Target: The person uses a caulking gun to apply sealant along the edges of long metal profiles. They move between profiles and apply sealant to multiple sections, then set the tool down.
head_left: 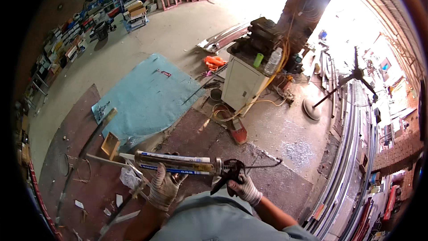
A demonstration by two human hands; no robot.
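Note:
Both my hands, in pale work gloves, hold a caulking gun (216, 167) crosswise in front of my body. A white and blue sealant tube (174, 163) lies in its barrel, the front end to my left. My left hand (164, 188) is closed round the underside of the barrel, its far fingers partly hidden behind the tube. At the black handle and trigger, my right hand (244, 189) is wrapped round the grip. The gun's thin rod (265, 165) sticks out to the right, bent at its end.
A blue sheet (147, 93) covers the floor ahead. Beyond it stand a white cabinet (243, 82) with bottles on top and a red dustpan-like container (238, 135). Long metal profiles (343, 169) and a standing fan (356, 73) are at the right. Wood strips and scraps lie left.

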